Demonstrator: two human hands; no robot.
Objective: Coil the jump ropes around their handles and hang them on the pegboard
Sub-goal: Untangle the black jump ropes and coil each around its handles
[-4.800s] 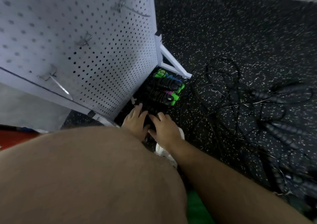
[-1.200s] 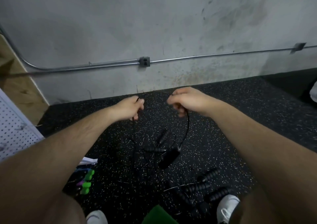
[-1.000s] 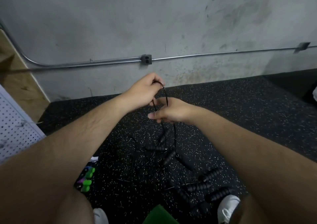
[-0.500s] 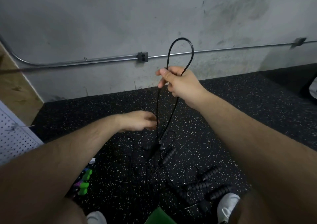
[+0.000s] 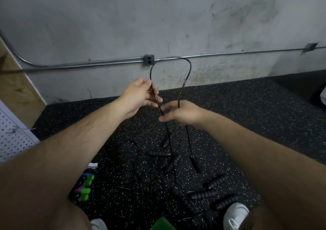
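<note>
A thin black jump rope [image 5: 189,65] arcs up in a loop in front of the wall. My left hand [image 5: 141,95] pinches one strand of it between thumb and fingers. The other strand runs down through my right hand [image 5: 182,114], which is lower, blurred, and holds it on the palm side. Below my right hand the rope hangs down to one black handle [image 5: 195,164] just above the floor. Several more black ribbed handles [image 5: 202,194] and tangled cords [image 5: 158,159] lie on the speckled floor. The white pegboard [image 5: 14,138] shows at the left edge.
Coiled ropes with green handles [image 5: 86,185] lie near the pegboard's foot. My white shoes [image 5: 236,215] stand at the bottom, with a green object [image 5: 162,224] between them. A grey wall with a conduit and outlet box [image 5: 149,59] is straight ahead; wooden boarding [image 5: 14,88] at left.
My right hand has come down from where it held the loop high. My left hand has risen from the low strands and now pinches the rope up near the loop.
</note>
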